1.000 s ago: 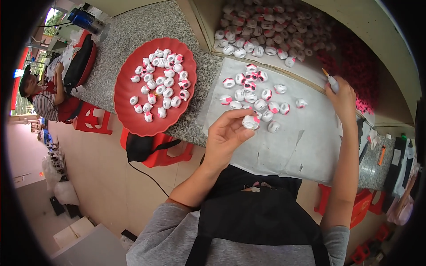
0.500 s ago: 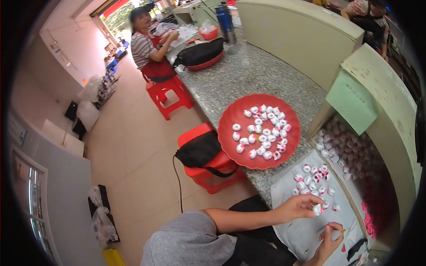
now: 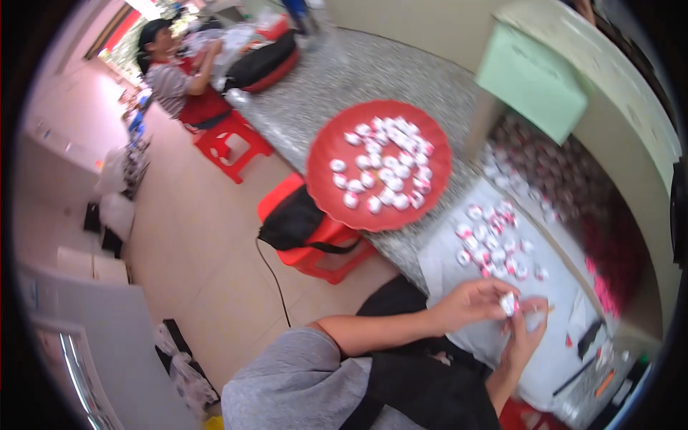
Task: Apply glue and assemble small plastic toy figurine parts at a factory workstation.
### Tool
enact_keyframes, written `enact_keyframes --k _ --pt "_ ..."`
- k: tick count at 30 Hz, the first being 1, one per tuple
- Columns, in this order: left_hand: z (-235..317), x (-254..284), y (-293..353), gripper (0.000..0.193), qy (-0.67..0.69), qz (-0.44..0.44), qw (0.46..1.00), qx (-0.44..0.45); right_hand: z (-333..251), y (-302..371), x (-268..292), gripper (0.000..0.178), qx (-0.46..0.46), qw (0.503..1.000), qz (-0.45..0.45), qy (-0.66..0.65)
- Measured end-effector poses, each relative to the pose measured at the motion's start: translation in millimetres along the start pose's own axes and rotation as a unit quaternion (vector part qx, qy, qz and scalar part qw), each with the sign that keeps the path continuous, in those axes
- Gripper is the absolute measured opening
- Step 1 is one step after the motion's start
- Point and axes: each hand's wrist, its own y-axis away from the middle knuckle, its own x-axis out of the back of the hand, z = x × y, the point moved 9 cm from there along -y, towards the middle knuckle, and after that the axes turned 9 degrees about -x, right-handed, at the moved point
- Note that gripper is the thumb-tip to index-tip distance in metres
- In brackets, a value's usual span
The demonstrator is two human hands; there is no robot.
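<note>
My left hand (image 3: 474, 304) pinches a small round white piece with pink marks (image 3: 508, 304) above a white sheet (image 3: 552, 358). Close beside it, my right hand (image 3: 523, 337) is closed on a thin stick with a yellowish end (image 3: 550, 308), and its fingertips come up against the piece or nearly so. Whether they touch it I cannot tell. Beyond my hands, a loose group of similar white and pink pieces (image 3: 494, 240) lies on the sheet. A red scalloped tray (image 3: 326, 154) farther off holds many more of them, spaced apart.
Right of the sheet, an open compartment holds a heap of dark and white pieces (image 3: 566, 165) under a green paper (image 3: 534, 79). Tools (image 3: 605, 383) lie near the front right. A red stool (image 3: 301, 254) with a black bag stands left of the counter; a co-worker (image 3: 175, 75) sits beyond.
My hands have come together, the right rising toward the piece in the left. The view has shifted, so the tray appears farther left and higher. The co-worker's head has turned toward the counter.
</note>
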Motion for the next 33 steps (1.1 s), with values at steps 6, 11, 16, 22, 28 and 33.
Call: enact_keyframes --k 6,11,16,22,28,33 --pt "11 15 -1 0.032 -0.107 0.039 0.993 -0.038 5 -14 4 0.006 -0.022 0.999 0.013 -0.023" --pt "10 18 -8 0.032 -0.158 0.032 0.986 -0.05 1 -10 17 0.008 -0.018 0.996 -0.01 -0.087" --pt "15 20 -4 0.03 -0.236 0.026 0.966 -0.101 1 -4 2 0.01 -0.032 0.993 -0.055 -0.098" --pt "27 11 -5 0.03 -0.368 -0.005 0.92 -0.131 0 -3 -11 0.011 -0.033 0.994 -0.092 -0.055" --pt "33 2 -7 0.028 -0.423 -0.03 0.891 -0.158 -1 -3 -12 0.011 -0.027 0.995 -0.092 -0.037" --pt "31 3 -5 0.027 -0.408 -0.026 0.9 -0.15 0 -3 -9 0.012 -0.022 0.997 -0.073 -0.02"
